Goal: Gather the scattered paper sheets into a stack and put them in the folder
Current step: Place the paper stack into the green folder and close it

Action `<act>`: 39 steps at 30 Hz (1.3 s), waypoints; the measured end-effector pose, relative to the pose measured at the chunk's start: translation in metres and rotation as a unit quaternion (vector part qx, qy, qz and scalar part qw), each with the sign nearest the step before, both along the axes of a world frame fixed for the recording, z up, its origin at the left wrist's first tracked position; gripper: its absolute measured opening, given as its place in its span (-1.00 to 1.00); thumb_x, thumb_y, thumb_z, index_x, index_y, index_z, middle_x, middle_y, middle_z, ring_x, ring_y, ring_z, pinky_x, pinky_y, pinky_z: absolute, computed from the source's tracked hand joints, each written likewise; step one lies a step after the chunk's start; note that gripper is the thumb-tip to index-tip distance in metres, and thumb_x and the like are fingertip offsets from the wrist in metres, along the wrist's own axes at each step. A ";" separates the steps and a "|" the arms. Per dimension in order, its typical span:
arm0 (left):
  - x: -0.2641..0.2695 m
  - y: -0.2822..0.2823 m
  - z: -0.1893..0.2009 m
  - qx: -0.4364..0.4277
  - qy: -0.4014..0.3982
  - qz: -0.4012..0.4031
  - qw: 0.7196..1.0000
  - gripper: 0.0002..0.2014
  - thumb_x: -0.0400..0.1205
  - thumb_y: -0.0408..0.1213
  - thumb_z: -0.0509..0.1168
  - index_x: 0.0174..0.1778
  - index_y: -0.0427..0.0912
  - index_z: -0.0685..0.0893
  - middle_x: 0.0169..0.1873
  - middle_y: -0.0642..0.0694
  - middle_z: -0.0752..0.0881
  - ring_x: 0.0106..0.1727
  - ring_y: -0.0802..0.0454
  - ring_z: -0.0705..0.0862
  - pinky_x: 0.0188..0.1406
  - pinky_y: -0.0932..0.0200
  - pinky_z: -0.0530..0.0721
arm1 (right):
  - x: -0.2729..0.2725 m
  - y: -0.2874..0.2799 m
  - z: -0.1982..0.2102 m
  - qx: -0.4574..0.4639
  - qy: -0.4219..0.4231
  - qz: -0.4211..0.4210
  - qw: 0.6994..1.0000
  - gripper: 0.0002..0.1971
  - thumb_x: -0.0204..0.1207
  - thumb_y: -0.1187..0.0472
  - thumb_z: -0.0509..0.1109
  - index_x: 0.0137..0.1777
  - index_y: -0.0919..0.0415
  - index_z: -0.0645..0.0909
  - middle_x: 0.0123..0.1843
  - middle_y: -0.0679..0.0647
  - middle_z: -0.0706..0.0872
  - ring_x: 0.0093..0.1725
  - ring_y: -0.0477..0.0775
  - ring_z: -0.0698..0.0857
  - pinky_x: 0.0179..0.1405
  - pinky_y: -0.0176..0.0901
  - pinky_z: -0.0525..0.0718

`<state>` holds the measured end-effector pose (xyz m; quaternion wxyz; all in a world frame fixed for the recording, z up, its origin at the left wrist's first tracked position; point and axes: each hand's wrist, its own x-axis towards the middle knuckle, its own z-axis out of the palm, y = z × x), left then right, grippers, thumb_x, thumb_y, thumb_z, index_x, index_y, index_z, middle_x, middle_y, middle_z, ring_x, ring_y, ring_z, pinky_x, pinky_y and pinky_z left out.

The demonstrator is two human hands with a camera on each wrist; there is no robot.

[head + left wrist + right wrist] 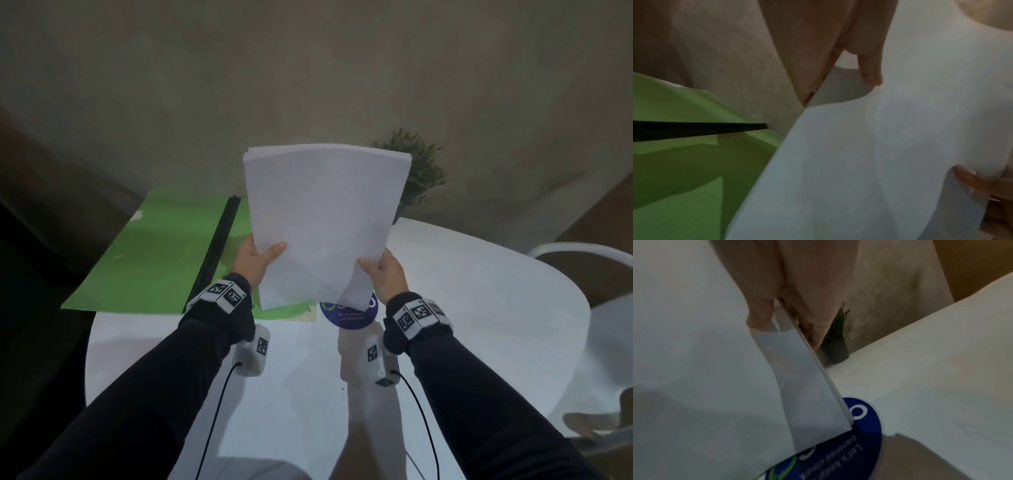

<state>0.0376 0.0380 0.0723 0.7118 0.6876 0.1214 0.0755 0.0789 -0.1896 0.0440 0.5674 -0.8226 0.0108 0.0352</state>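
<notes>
Both hands: left hand point(255, 258) and right hand point(383, 270) each pinch the stack point(325, 222), thumb in front
Stack: upright, bottom edge just above the tabletop point(479, 308) — beside the open folder point(154, 253)
Tip: tap edges square, then lay flat on the folder — grip kept firm

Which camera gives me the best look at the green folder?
Head view: the green folder lies open on the table, black spine visible. The left wrist view shows only part of it; the right wrist view shows none.
</notes>
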 end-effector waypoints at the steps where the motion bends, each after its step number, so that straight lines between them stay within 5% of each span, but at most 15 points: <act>1: -0.001 -0.001 0.000 0.003 -0.003 0.005 1.000 -0.75 0.57 -0.40 0.37 0.13 -0.11 0.58 0.09 -0.16 0.70 0.14 -0.10 0.67 0.31 -0.09 0.59 | -0.005 0.002 0.003 0.010 -0.008 -0.010 1.000 -0.66 0.62 0.25 0.28 0.38 0.25 0.47 0.22 0.12 0.66 0.18 0.13 0.63 0.21 -0.01 0.58; 8: -0.013 -0.002 -0.019 0.008 0.006 0.027 1.000 -0.70 0.53 -0.28 0.43 0.17 -0.14 0.63 0.12 -0.13 0.74 0.18 -0.12 0.70 0.30 -0.14 0.61 | -0.037 0.009 -0.010 0.065 -0.017 -0.047 0.997 -0.64 0.64 0.23 0.27 0.41 0.19 0.39 0.17 0.00 0.58 0.19 0.07 0.57 0.17 -0.09 0.53; 18: -0.004 0.020 -0.034 0.009 0.056 0.013 0.998 -0.59 0.52 -0.28 0.45 0.27 -0.26 0.60 0.15 -0.20 0.73 0.19 -0.19 0.70 0.30 -0.21 0.60 | -0.028 -0.002 -0.002 0.053 0.026 0.041 0.997 -0.71 0.60 0.28 0.31 0.31 0.17 0.52 0.20 0.08 0.70 0.15 0.12 0.68 0.03 -0.16 0.65; 22: 0.001 0.025 -0.041 -0.039 0.083 0.011 0.996 -0.61 0.54 -0.39 0.41 0.30 -0.26 0.59 0.16 -0.19 0.72 0.24 -0.19 0.67 0.28 -0.12 0.60 | -0.034 0.005 -0.009 0.105 0.055 0.042 0.992 -0.66 0.64 0.24 0.27 0.40 0.16 0.46 0.29 0.06 0.66 0.23 0.07 0.65 0.26 -0.05 0.59; 27: 0.004 0.042 -0.043 0.109 0.163 -0.048 0.979 -0.52 0.70 -0.03 0.16 0.44 -0.27 0.45 0.33 -0.10 0.54 0.39 -0.16 0.51 0.39 -0.06 0.47 | -0.026 0.007 -0.009 0.110 0.066 0.001 0.992 -0.74 0.61 0.40 0.24 0.27 0.23 0.53 0.04 0.02 0.69 -0.03 -0.03 0.66 -0.11 -0.29 0.56; 30: -0.002 0.071 -0.058 0.242 0.258 -0.036 0.935 -0.48 0.76 -0.05 -0.02 0.59 -0.25 0.25 0.61 -0.19 0.24 0.61 -0.18 0.22 0.61 -0.07 0.18 | -0.013 -0.005 -0.009 0.094 0.066 -0.015 0.993 -0.79 0.58 0.39 0.29 0.18 0.23 0.56 0.01 0.11 0.70 -0.01 0.13 0.68 -0.02 -0.12 0.62; 33: -0.022 0.087 -0.090 0.467 0.355 -0.116 0.801 -0.40 0.74 -0.05 0.02 0.67 -0.05 -0.04 0.68 -0.16 -0.10 0.69 -0.18 -0.13 0.63 -0.28 -0.11 | -0.001 -0.014 -0.009 0.080 0.070 -0.025 0.994 -0.79 0.57 0.38 0.31 0.18 0.26 0.57 0.05 0.18 0.70 0.02 0.21 0.65 0.02 -0.04 0.59; 35: -0.031 0.083 -0.104 0.508 0.348 -0.160 0.771 -0.44 0.74 -0.08 -0.02 0.67 0.07 -0.02 0.68 -0.05 -0.15 0.68 -0.15 -0.21 0.59 -0.40 -0.13 | 0.006 -0.014 -0.003 0.120 0.084 -0.033 0.989 -0.73 0.57 0.44 0.29 0.26 0.35 0.54 0.11 0.26 0.68 0.06 0.23 0.64 0.12 0.06 0.58; 39: -0.044 0.052 -0.110 0.578 0.323 -0.242 0.709 -0.48 0.75 -0.04 -0.11 0.65 0.14 -0.06 0.68 -0.02 -0.17 0.68 -0.13 -0.21 0.61 -0.33 -0.02 | 0.023 -0.001 0.007 0.173 0.087 -0.032 0.981 -0.66 0.58 0.52 0.23 0.36 0.50 0.45 0.20 0.34 0.63 0.11 0.26 0.64 0.12 0.08 0.61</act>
